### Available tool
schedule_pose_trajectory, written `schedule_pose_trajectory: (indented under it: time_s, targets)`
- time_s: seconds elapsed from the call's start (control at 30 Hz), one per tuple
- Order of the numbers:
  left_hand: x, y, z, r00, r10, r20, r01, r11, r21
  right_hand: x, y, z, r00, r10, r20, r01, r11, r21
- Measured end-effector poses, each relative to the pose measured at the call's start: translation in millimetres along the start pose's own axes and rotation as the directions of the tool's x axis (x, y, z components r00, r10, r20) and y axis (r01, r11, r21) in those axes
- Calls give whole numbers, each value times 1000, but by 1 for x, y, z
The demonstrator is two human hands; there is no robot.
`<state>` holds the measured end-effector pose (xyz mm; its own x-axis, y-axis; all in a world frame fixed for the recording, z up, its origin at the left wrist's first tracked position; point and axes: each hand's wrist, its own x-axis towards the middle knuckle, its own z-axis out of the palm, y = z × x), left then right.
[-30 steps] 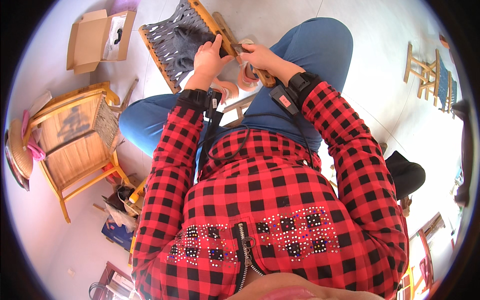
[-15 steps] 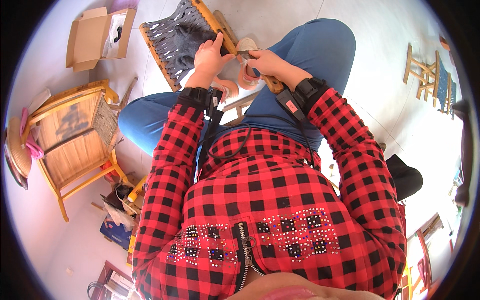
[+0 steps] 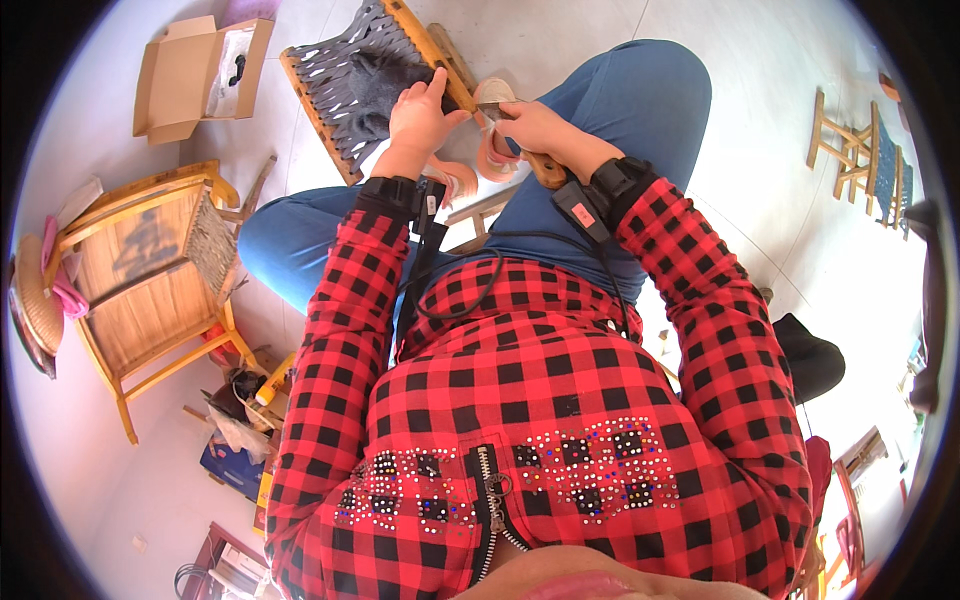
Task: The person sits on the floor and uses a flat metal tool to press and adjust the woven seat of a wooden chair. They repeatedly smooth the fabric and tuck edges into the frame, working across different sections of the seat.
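My left hand (image 3: 421, 118) is over a folding stool's wooden rail (image 3: 412, 32), index finger and thumb apart along it, the other fingers curled. The stool's seat (image 3: 325, 85) is woven from dark grey strips. A bunched grey cloth (image 3: 372, 88) lies on it, beside my left hand. My right hand (image 3: 545, 130) is closed round a wooden-handled tool; the handle (image 3: 546, 171) sticks out below my palm. Its flat grey metal end (image 3: 491, 112) reaches the rail's near end. The tool's exact kind is hard to make out.
An open cardboard box (image 3: 175, 85) sits at the far left. Wooden chair (image 3: 140, 280) stands left, cluttered boxes (image 3: 235, 460) below it. Folding stools (image 3: 860, 155) stand at the right. My knees (image 3: 640, 100) flank the work; a black cable (image 3: 490, 285) crosses my lap.
Almost nothing differs. Both hands, the tool and the stool stay in nearly the same place.
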<state>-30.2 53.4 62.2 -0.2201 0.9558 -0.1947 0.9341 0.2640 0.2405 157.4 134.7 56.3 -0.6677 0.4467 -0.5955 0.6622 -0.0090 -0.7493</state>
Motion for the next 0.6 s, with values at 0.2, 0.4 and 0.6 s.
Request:
schedule_pose_trajectory:
  time_s: [0.2, 0.4, 0.6]
  targets:
    - [1, 0, 0, 1000, 2, 0, -2, 1000, 4, 0, 1, 0, 1000, -20, -12, 20, 1000, 12]
    - [0, -1, 1, 999, 26, -34, -27, 999, -19, -17, -6, -6, 996, -31, -78, 30, 1000, -4]
    - [-1, 1, 1, 995, 45, -87, -47, 999, -27, -16, -12, -6, 999, -34, -33, 32, 999, -35]
